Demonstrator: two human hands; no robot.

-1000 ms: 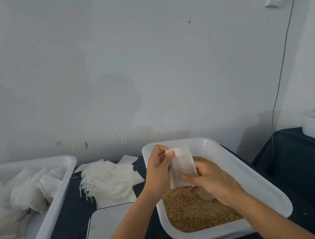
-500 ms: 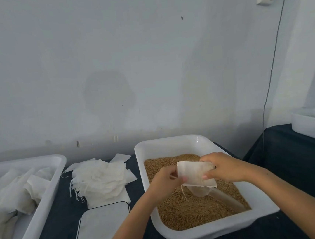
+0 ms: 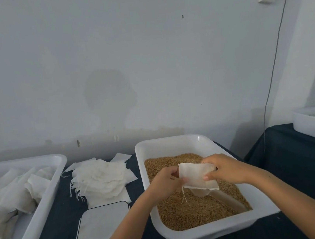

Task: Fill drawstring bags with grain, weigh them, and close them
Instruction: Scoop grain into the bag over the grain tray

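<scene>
A small white drawstring bag (image 3: pixel 194 175) is held flat and sideways over the white tub (image 3: pixel 176 142) of brown grain (image 3: pixel 192 210). My left hand (image 3: pixel 166 182) pinches its left edge, where the strings (image 3: pixel 184 197) dangle. My right hand (image 3: pixel 226 168) pinches the bag's right end between thumb and fingers. A pale scoop (image 3: pixel 227 199) lies half sunk in the grain below the bag. The flat white scale (image 3: pixel 101 228) sits on the dark cloth left of the tub.
A pile of empty white bags (image 3: pixel 100 178) lies behind the scale. A long white tray (image 3: pixel 50 189) at the left holds filled bags (image 3: pixel 12 195). Another white tub (image 3: pixel 313 125) stands on a side table at the right. A cable (image 3: pixel 274 60) hangs down the wall.
The bag was turned from upright to lying sideways and lowered over the grain. My right hand moved from below it to its right end; the two most recent frames are nearly alike.
</scene>
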